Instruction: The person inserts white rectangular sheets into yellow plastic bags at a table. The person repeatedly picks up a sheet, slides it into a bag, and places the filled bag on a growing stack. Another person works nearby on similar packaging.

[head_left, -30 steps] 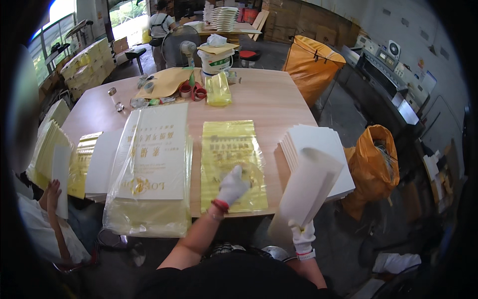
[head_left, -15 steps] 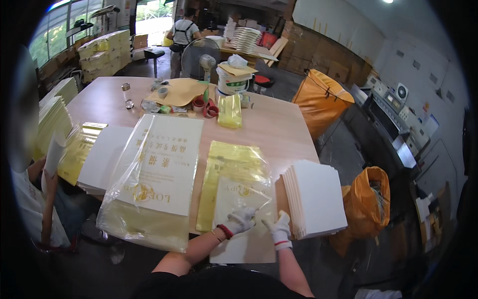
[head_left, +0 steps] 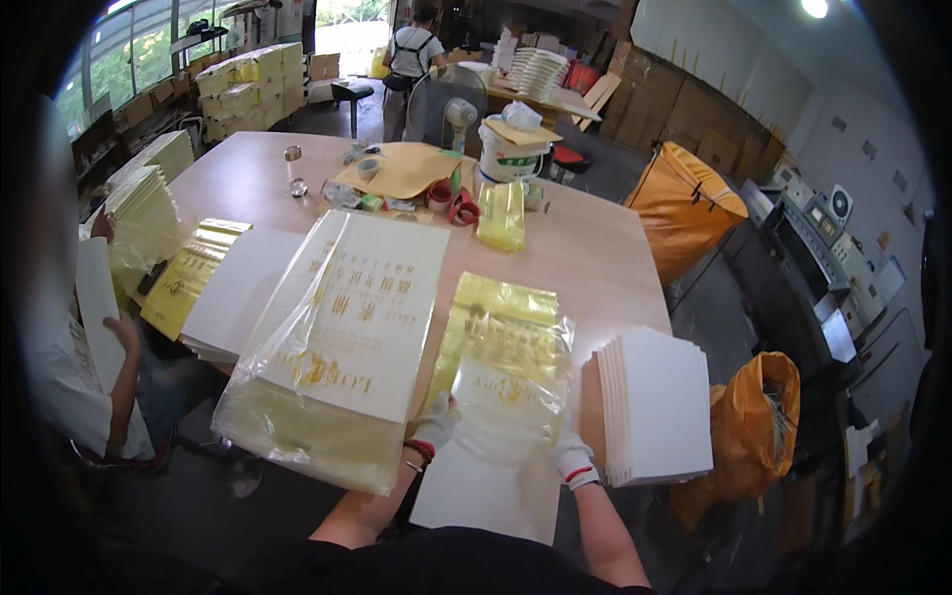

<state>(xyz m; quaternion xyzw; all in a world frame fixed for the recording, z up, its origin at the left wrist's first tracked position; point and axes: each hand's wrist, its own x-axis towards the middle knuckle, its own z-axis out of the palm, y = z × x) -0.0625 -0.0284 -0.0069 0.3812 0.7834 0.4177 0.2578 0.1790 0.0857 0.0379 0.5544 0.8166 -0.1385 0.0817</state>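
A sheaf of white paper (head_left: 486,493) lies at the table's near edge, its far part inside a clear plastic bag (head_left: 508,392) with gold print. My left hand (head_left: 436,424), in a white glove with a red cuff, is closed at the bag's left edge. At the bag's right edge is my right hand (head_left: 572,458), gloved the same way, its fingers closed there and partly hidden by the film. Under the bag's far end lie more flat yellow bags (head_left: 501,296). A thick stack of white paper (head_left: 659,407) sits just right of my right hand.
To the left lies a large bagged pack (head_left: 382,297) with gold print, beside white sheets (head_left: 243,288) and yellow bags (head_left: 198,263). Tape rolls (head_left: 461,210) and a white bucket (head_left: 508,154) stand farther back. A person (head_left: 84,367) sits at left holding paper. Orange sacks (head_left: 684,208) stand right.
My hands have moved apart to the bag's two sides, the left one outward to the left edge. The bag's near edge now spreads wide across the paper. My view has shifted left.
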